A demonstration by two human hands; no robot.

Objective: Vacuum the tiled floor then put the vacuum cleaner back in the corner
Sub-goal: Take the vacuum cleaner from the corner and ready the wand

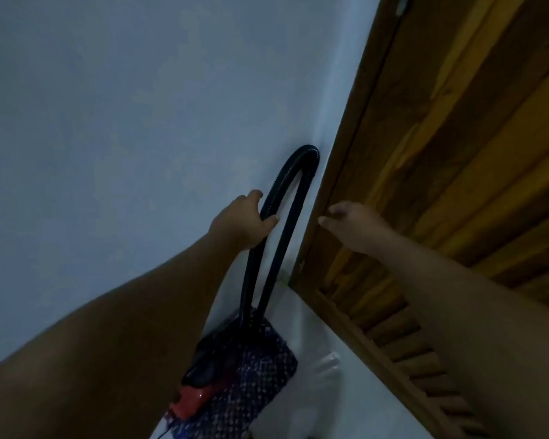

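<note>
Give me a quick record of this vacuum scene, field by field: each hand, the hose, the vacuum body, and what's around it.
left hand: grips the hose's left leg
right hand: fingers relaxed, holds nothing, beside the hose
hose: black, ribbed, looped upward against the pale wall
vacuum body: black and red, low in the corner, partly under a dotted cover
right side: wooden door

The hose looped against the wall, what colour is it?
Black, ribbed hose, gripped by the left hand; the head view shows it.
</note>
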